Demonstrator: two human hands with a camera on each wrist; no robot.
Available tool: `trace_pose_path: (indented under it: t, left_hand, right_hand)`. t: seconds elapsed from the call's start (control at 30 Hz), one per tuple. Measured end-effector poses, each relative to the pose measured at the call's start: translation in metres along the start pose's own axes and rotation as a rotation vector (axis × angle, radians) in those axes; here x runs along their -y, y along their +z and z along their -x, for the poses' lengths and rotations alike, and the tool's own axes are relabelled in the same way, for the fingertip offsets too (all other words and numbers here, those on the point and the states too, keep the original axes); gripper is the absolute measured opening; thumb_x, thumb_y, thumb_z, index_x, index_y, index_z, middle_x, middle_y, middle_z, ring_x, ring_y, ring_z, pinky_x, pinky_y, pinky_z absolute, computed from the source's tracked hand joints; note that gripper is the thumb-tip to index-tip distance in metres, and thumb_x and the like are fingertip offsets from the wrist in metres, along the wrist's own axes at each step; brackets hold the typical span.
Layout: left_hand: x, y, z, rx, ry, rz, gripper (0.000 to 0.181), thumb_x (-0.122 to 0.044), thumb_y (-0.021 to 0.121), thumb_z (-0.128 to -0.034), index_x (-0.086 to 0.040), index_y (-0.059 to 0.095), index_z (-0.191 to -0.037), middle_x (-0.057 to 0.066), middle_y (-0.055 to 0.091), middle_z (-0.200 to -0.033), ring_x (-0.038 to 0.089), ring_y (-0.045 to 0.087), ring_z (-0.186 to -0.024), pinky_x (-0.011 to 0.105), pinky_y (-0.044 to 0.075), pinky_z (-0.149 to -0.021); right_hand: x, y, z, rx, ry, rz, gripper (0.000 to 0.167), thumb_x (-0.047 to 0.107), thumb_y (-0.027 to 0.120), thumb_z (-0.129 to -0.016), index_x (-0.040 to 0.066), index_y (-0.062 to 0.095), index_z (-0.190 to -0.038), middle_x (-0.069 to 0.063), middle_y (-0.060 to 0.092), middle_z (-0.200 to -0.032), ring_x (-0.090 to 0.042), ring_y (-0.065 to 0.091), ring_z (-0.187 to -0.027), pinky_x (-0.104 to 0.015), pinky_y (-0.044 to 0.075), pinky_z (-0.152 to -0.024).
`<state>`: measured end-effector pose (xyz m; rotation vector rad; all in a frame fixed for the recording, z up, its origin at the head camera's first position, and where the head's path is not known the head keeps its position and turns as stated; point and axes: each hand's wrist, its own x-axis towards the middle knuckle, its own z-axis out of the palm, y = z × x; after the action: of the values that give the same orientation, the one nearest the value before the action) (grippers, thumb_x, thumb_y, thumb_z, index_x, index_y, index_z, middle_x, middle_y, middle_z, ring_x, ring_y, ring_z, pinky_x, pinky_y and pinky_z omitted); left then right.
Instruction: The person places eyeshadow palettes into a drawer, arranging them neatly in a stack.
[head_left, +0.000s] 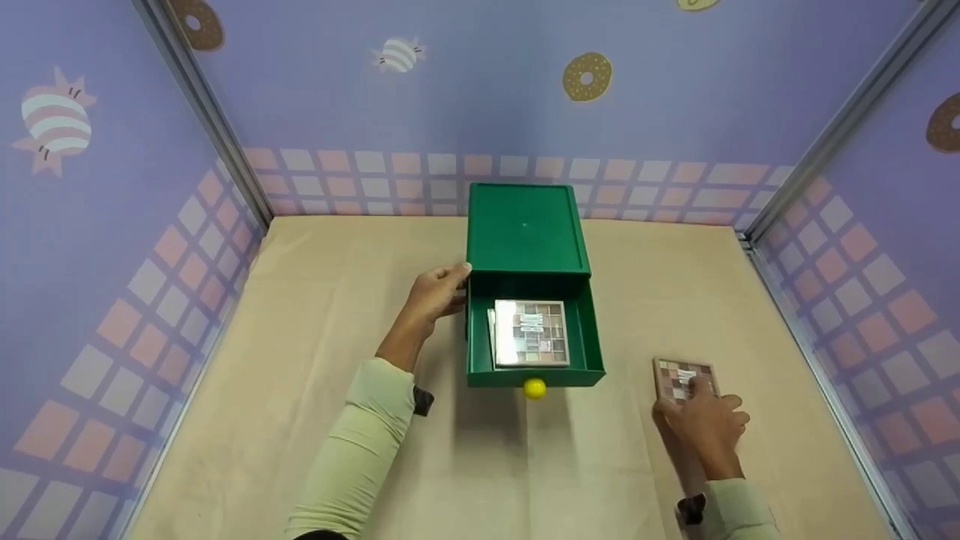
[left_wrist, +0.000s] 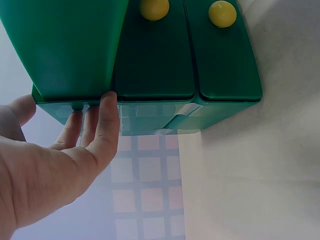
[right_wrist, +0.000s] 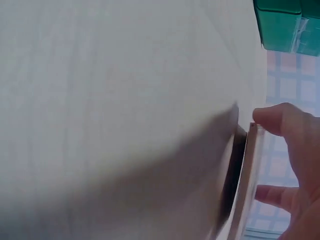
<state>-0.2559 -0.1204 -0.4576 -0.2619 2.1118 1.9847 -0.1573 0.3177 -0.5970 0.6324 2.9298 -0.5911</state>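
A green drawer cabinet [head_left: 525, 229] stands with its top drawer [head_left: 478, 341] pulled out toward me. Inside lie square eyeshadow palettes [head_left: 531, 334], the upper one covering most of another. My left hand [head_left: 436, 294] holds the cabinet's left side near the front, thumb at the top edge. In the left wrist view its fingertips [left_wrist: 107, 100] touch the side wall. On the right, my right hand [head_left: 705, 427] grips another eyeshadow palette [head_left: 671, 375]. The right wrist view shows the thumb [right_wrist: 270, 117] at this palette's edge, with a dark gap beneath it.
Two lower drawers [left_wrist: 155, 60] with yellow knobs are closed. A yellow knob [head_left: 534, 388] sticks out from the open drawer's front. Beige cloth [head_left: 360, 270] covers the table, and patterned purple walls [head_left: 487, 90] enclose it at the back and sides.
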Motion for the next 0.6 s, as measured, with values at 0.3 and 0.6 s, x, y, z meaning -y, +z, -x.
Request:
trace_pose_path:
  t: [0.3,0.6]
  left_hand:
    - [-0.001,0.0,0.0,0.001,0.009,-0.002,0.047,-0.043,0.057,-0.1033,-0.008,0.062,-0.134,0.015,0.064,-0.132,0.03,0.068,-0.115,0.044,0.055,-0.104]
    - [0.0,0.001,0.0,-0.001,0.009,-0.01,0.044,-0.041,0.056,-0.1038,-0.006,0.064,-0.129,0.015,0.063,-0.13,0.028,0.069,-0.111,0.043,0.055,-0.103]
  right_hand:
    - [0.016,-0.013,0.002,-0.051,-0.102,-0.097,0.084,0.05,0.072,-0.087,0.007,0.04,-0.152,-0.048,0.033,-0.143,-0.066,0.033,-0.127,-0.074,0.035,-0.097]
    - [0.04,-0.041,0.001,-0.115,-0.224,-0.265,0.074,0.043,0.074,-0.088,0.009,0.046,-0.148,-0.044,0.038,-0.142,-0.06,0.033,-0.131,-0.071,0.031,-0.1]
